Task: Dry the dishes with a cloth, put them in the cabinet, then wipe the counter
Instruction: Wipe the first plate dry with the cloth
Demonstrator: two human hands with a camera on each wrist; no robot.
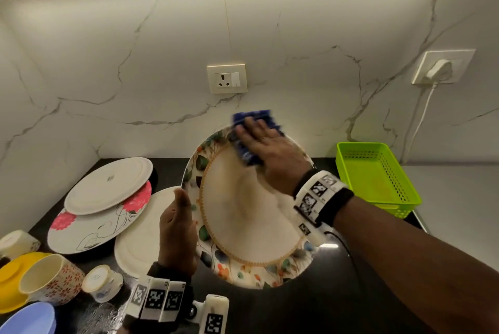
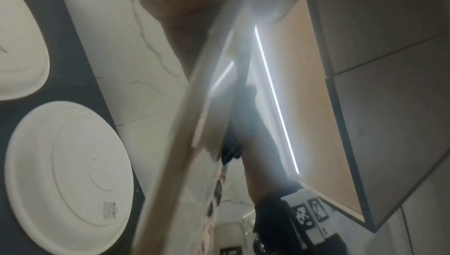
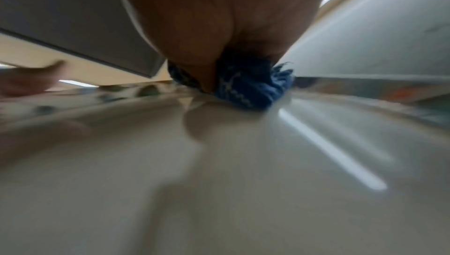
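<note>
A large plate (image 1: 243,215) with a leaf-patterned rim is held tilted above the dark counter (image 1: 337,293). My left hand (image 1: 178,225) grips its left rim, thumb on the front face. My right hand (image 1: 267,147) lies flat with straight fingers on a blue cloth (image 1: 253,131), pressing it against the plate's upper part. In the right wrist view the blue cloth (image 3: 248,89) sits bunched under the palm on the plate's face (image 3: 219,172). The left wrist view shows the plate's edge (image 2: 180,134) close up and blurred.
On the counter to the left lie a plain white plate (image 1: 140,233), a flowered plate (image 1: 100,220) with another white plate (image 1: 108,185) on top, cups (image 1: 51,279) and bowls (image 1: 10,279). A green basket (image 1: 378,177) stands at right. Wall sockets (image 1: 226,78) sit behind; cabinets (image 2: 389,66) hang overhead.
</note>
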